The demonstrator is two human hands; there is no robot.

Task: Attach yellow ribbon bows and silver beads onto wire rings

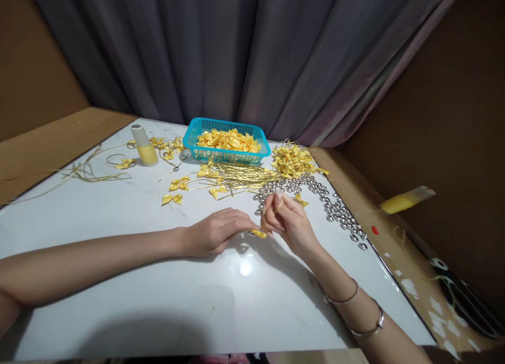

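Note:
My left hand (215,232) is closed at the fingertips on a small yellow ribbon bow (259,233), low over the white tabletop. A bit of silver shows beside the bow at those fingertips. Close by on the right, my right hand (290,221) is curled with its fingers pressed together; a thin yellow thread shows at its thumb, though most of it is hidden. Beyond my right hand lie many loose silver beads (339,209). Several yellow bows (172,199) and a bundle of gold cords (244,174) rest ahead of my hands.
A turquoise basket (226,158) of yellow bows stands at the back, with a bow pile (294,161) to its right. A thread cone (145,147) stands at left. Another thread cone (406,200) and black scissors (469,303) are at right. A grey curtain (221,48) hangs behind.

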